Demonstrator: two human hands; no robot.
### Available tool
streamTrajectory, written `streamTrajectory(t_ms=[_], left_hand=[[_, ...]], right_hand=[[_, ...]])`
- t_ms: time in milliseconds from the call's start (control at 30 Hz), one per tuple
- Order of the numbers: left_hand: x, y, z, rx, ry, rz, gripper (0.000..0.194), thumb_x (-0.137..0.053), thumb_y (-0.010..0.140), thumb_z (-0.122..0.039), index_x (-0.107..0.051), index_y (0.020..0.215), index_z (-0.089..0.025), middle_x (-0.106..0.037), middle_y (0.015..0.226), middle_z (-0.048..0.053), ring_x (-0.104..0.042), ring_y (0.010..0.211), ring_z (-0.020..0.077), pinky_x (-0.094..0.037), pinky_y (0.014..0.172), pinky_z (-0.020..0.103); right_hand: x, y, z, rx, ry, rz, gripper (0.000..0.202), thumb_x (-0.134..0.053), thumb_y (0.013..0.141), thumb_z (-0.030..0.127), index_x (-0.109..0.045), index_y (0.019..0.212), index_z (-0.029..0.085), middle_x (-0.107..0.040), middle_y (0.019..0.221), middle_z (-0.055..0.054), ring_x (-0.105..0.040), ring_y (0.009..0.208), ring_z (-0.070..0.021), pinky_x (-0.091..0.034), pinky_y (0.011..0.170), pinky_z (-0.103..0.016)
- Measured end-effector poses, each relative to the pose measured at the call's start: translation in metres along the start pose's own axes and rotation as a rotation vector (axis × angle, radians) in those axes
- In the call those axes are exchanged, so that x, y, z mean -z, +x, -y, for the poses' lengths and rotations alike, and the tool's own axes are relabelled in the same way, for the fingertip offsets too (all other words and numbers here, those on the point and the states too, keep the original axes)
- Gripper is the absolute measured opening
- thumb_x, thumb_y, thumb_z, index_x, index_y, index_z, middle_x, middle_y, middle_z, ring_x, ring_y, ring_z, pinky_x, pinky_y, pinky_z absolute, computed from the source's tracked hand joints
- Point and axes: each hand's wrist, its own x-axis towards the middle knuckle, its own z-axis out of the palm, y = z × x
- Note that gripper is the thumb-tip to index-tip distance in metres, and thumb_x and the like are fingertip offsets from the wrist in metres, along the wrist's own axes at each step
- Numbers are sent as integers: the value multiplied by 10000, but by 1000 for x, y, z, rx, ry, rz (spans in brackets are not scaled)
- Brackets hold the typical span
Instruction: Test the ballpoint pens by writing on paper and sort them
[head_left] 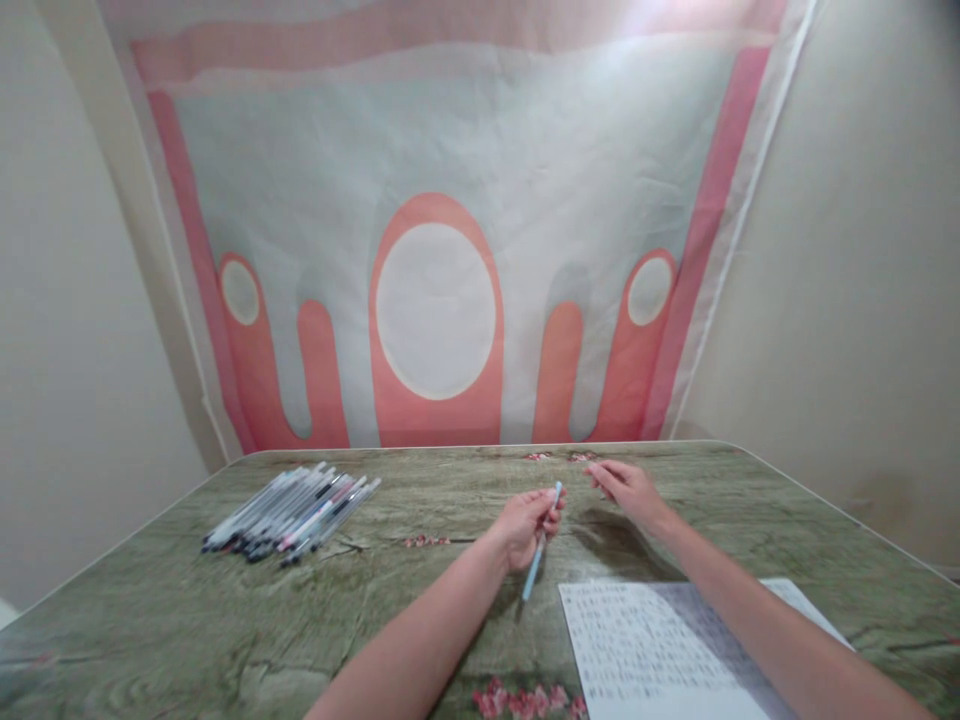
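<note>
A slim light-blue pen (534,572) is held in my left hand (526,527), fingers wrapped round it. It slants, its upper end showing above the fingers and its lower end pointing down toward me. To the right and slightly farther away, my right hand (624,490) is raised over the table, thumb and fingertips pinched together. Whatever sits in that pinch, if anything, is too small to make out. The two hands are apart, with a narrow gap between them.
On the left of the wood-patterned table (420,580) lies a heap of several pens (292,510). A sheet of handwritten paper (637,640) is at the front right, partly under my right forearm. Behind the table hangs a pink-and-grey printed cloth (525,180).
</note>
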Motion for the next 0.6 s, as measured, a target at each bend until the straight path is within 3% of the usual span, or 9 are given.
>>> streamTrajectory(t_ms=[100, 200, 400, 600], left_hand=[[-4, -2, 12, 70, -76, 20, 129, -587, 741, -171, -578, 827, -76, -511, 695, 21, -402, 472, -11, -287, 390, 80], [-4, -2, 17, 82, -86, 3, 111, -574, 754, -175, -563, 792, -71, -516, 700, 26, -412, 472, -12, -295, 398, 81], [-3, -3, 20, 145, -98, -4, 178, -499, 806, -242, -557, 836, -77, -490, 662, 23, -418, 474, 11, -305, 397, 99], [-3, -6, 22, 173, -24, 10, 202, -501, 795, -287, -549, 839, -95, -399, 587, -34, -250, 384, -13, -138, 340, 102]], right_hand=[[-16, -8, 18, -112, 212, 220, 468, -496, 716, 562, -628, 874, 141, -536, 613, -13, -395, 479, -80, -259, 415, -200], [-28, -14, 24, -153, 283, 316, 440, -537, 696, 548, -630, 838, 142, -470, 529, 18, -342, 451, -61, -214, 403, -190], [-32, -12, 16, -191, 341, 256, 427, -543, 701, 539, -619, 841, 143, -417, 514, 36, -309, 443, -52, -183, 395, -191], [-31, -11, 13, -218, 318, 271, 431, -536, 708, 538, -615, 875, 148, -432, 520, 38, -323, 442, -55, -211, 406, -194]])
